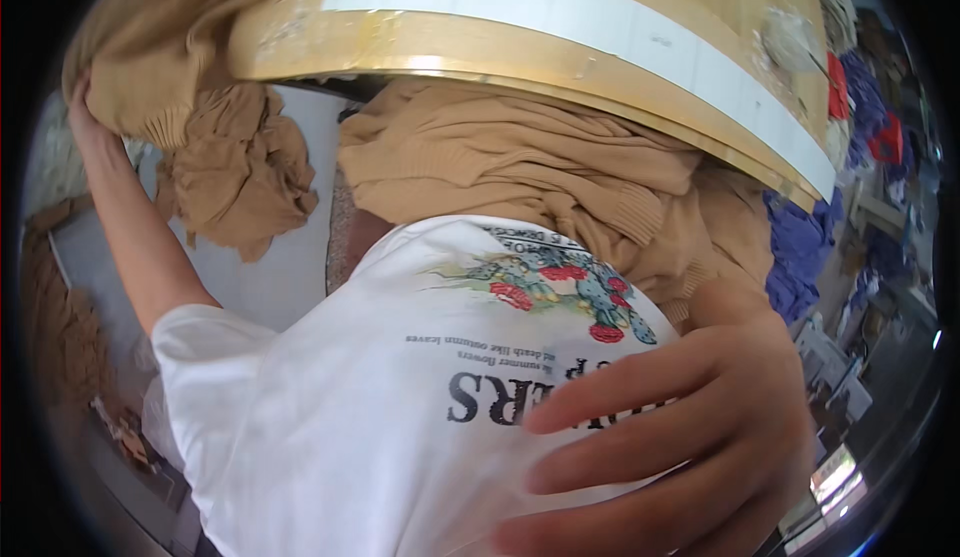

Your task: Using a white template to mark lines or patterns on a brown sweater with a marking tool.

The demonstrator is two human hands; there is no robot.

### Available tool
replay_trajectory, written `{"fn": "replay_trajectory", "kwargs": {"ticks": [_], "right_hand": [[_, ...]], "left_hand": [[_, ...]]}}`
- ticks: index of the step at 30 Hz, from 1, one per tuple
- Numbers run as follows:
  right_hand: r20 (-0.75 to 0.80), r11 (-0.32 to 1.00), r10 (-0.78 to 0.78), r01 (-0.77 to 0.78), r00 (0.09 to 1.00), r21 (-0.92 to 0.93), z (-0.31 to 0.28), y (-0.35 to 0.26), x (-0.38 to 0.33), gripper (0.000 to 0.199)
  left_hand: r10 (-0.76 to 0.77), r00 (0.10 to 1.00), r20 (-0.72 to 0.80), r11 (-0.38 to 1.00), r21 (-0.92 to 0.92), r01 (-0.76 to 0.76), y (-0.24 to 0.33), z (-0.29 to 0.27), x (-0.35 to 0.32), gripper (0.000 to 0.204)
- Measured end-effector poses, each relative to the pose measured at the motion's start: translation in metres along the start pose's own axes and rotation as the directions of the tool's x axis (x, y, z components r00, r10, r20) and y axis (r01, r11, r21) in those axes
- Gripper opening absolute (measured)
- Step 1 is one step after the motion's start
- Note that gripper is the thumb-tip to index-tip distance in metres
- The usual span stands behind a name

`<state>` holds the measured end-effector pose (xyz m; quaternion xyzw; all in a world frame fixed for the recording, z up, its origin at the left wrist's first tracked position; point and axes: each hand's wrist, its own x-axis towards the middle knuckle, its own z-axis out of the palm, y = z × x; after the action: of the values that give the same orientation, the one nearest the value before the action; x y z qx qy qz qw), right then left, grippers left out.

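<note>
At the far left, my left arm reaches out to a tan knit garment (150, 77) with a ribbed edge, which drapes over the left end of the table. My left hand (86, 112) is closed on the garment's outer side, its fingers partly covered by the cloth. Close to the camera, my right hand (690, 417) is raised in front of my white T-shirt (330, 407). Its fingers are apart, slightly blurred, and hold nothing.
The wooden table (540, 47) has a white measuring strip along it. A heap of tan knitwear (500, 147) lies between its edge and my body. Another tan bundle (240, 167) sits at left on a pale surface. Purple cloth (800, 257) hangs at right.
</note>
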<state>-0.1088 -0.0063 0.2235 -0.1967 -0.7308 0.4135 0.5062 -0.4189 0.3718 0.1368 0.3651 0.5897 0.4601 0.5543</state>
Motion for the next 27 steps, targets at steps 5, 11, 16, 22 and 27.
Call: {"fn": "replay_trajectory", "kwargs": {"ticks": [5, 11, 16, 22, 27], "right_hand": [[-0.362, 0.777, 0.508, -0.597, 0.782, -0.2, 0.018, 0.039, -0.052, 0.021], [-0.227, 0.339, 0.571, -0.479, 0.789, -0.81, 0.046, 0.151, -0.111, 0.016], [-0.503, 0.545, 0.821, -0.634, 0.27, 0.549, 0.032, 0.141, -0.109, 0.005], [-0.451, 0.516, 0.857, -0.442, 0.251, 0.734, 0.013, 0.123, -0.095, 0.005], [-0.509, 0.605, 0.796, -0.439, 0.327, 0.664, 0.014, 0.096, -0.085, 0.008]], "left_hand": [[0.054, 0.866, -0.496, 0.988, 0.151, 0.025, -0.127, -0.248, 0.046, 0.039], [-0.162, 0.732, 0.662, 0.916, 0.376, -0.138, -0.192, -0.035, -0.133, 0.055], [-0.027, 0.362, 0.932, 0.648, 0.292, -0.703, -0.223, 0.036, -0.189, 0.03], [-0.329, 0.409, 0.851, 0.929, 0.213, 0.303, -0.18, 0.06, -0.201, 0.017], [-0.194, 0.197, 0.961, 0.9, 0.254, -0.355, -0.178, 0.043, -0.186, 0.02]]}}
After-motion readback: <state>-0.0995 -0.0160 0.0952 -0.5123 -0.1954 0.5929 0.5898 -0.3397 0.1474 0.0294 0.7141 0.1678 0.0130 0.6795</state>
